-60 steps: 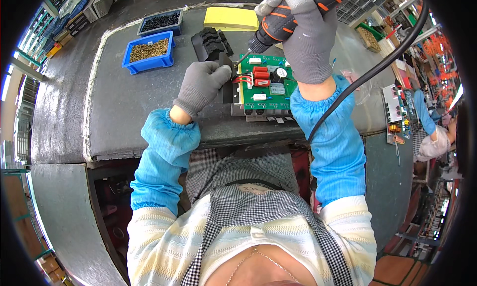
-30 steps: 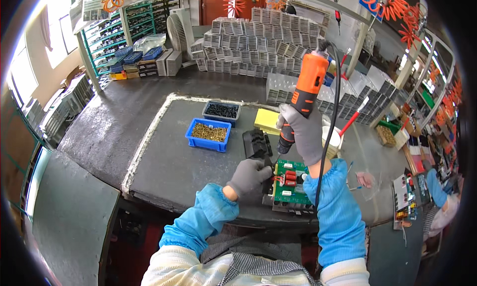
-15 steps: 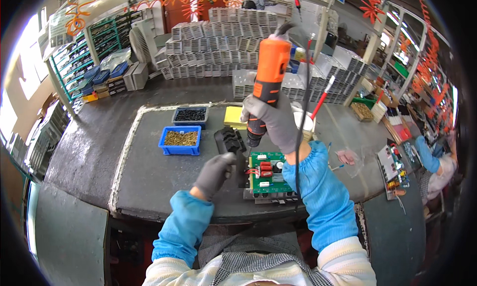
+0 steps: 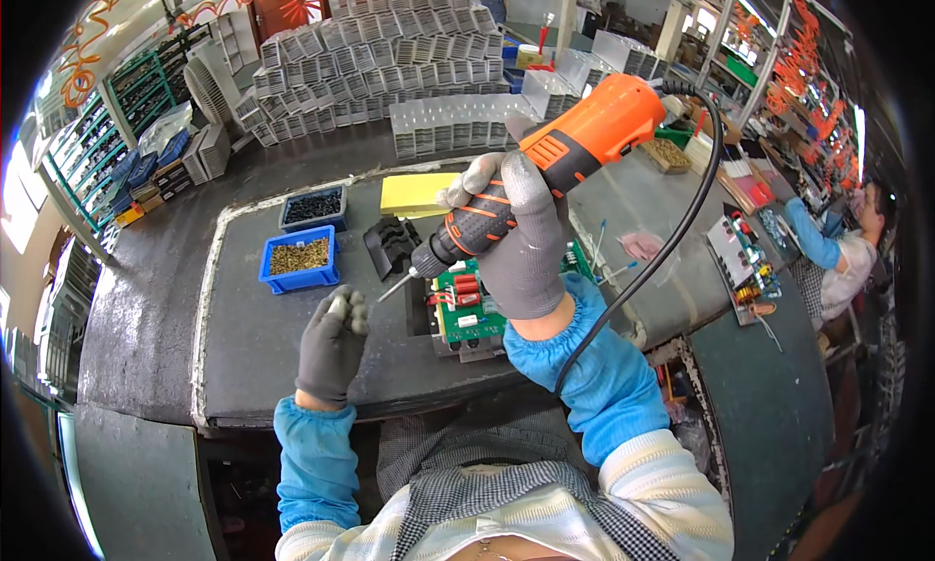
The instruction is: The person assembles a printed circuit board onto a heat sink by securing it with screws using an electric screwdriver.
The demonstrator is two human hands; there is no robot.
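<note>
My right hand (image 4: 526,235), in a grey glove, is wrapped round an orange and black corded electric screwdriver (image 4: 575,142). Its long bit slants down and left, ending in the air short of my left hand (image 4: 333,347). That hand is gloved too, its fingers curled together over the table's front left part; whatever they pinch is too small to make out. Beneath the screwdriver lies a green circuit board (image 4: 451,323) with red components, partly hidden by my right hand and sleeve. Black plastic pieces (image 4: 392,246) lie beyond the board's left end.
A blue bin (image 4: 300,282) of brass-coloured screws stands beyond my left hand, with a grey-blue bin (image 4: 341,220) of black parts behind it. Yellow sheets (image 4: 417,195) lie farther back. The tool's black cable (image 4: 708,186) loops past my right forearm. Another person works at far right.
My left hand has drawn away from the black pieces beside the board, toward the left. The screwdriver has tipped from upright to slanting, its bit now pointing left. The view has shifted.
</note>
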